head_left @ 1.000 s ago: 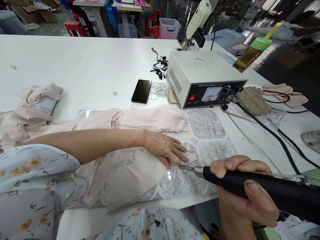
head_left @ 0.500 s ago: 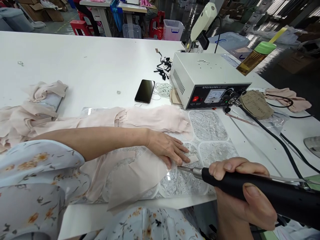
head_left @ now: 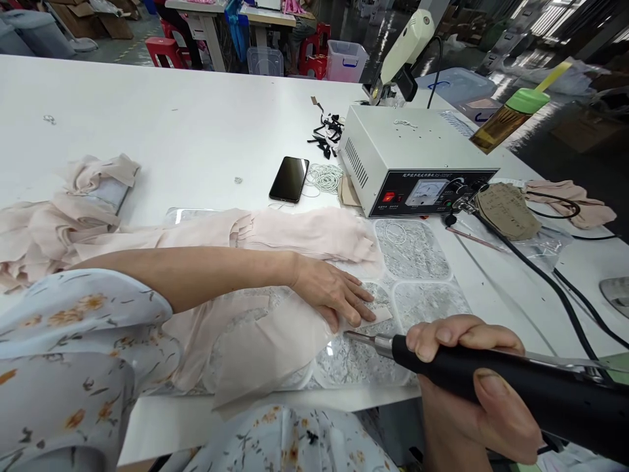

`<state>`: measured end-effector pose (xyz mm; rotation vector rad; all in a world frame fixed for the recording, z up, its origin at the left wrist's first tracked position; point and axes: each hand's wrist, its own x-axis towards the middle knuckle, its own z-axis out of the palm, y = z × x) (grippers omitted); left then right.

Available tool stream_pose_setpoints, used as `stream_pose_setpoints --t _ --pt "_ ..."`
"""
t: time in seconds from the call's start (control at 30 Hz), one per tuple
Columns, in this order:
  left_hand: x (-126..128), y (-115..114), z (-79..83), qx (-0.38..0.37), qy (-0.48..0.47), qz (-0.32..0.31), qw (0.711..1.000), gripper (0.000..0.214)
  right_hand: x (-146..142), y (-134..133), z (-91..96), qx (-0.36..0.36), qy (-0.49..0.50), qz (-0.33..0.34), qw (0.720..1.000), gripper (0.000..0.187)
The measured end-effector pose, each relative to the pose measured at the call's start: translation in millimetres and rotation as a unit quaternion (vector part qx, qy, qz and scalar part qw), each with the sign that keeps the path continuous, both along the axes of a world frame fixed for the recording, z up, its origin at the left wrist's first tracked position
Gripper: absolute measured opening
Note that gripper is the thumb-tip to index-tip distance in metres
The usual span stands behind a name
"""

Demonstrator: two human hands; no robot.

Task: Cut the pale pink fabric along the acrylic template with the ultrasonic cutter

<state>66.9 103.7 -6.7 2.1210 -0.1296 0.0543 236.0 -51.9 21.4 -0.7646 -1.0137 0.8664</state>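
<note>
My left hand (head_left: 334, 292) lies flat with fingers spread, pressing a pale pink piece of fabric (head_left: 275, 351) onto a marbled, clear-topped mat (head_left: 361, 364). In my right hand (head_left: 484, 387) is a black handheld ultrasonic cutter (head_left: 445, 357), my fingers wrapped round its grip. Its thin metal tip points left and sits close to the fabric's edge by my left fingertips; whether it touches cannot be made out. A longer stack of the same pink fabric (head_left: 304, 233) stretches across the mat beyond my left forearm.
A control box (head_left: 435, 190) with a meter and red switch stands at the back right, its black cable running to the right. Near it are a phone (head_left: 289, 179), coiled white cord (head_left: 325, 177), black straps (head_left: 328, 134) and a green-lidded bottle (head_left: 508, 121). Bunched fabric (head_left: 54, 223) lies left.
The cutter's tip has shifted very slightly left and down beside the fabric. My left hand stays pressed in the same spot, and the whole view has moved a little.
</note>
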Motion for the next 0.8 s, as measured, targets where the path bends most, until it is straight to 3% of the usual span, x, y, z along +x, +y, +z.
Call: stream_pose_setpoints --t 0.23,0.4,0.53,0.63,0.8 --pt "-1.0 0.6 0.2 0.109 0.01 -0.054 0.993 0.007 -4.9 0.0 -0.2 0.001 -0.005 0.012 1.0 0.012" --pt "0.1 -1.4 3.6 0.122 0.031 -0.046 0.991 0.011 -5.3 0.6 0.6 0.003 -0.011 0.016 1.0 0.012" --pt "-1.8 -2.2 7.0 0.197 0.01 -0.05 0.979 0.012 6.8 -3.5 0.0 0.007 0.016 -0.021 1.0 0.017" --pt "-8.1 -4.8 12.0 0.257 0.007 -0.035 0.966 0.017 22.0 -9.4 -2.0 0.004 0.024 -0.074 0.997 0.019" --pt "-26.6 -24.9 17.3 0.327 -0.026 0.049 0.943 0.026 37.1 -15.3 -3.7 -0.009 0.063 -0.121 0.991 0.019"
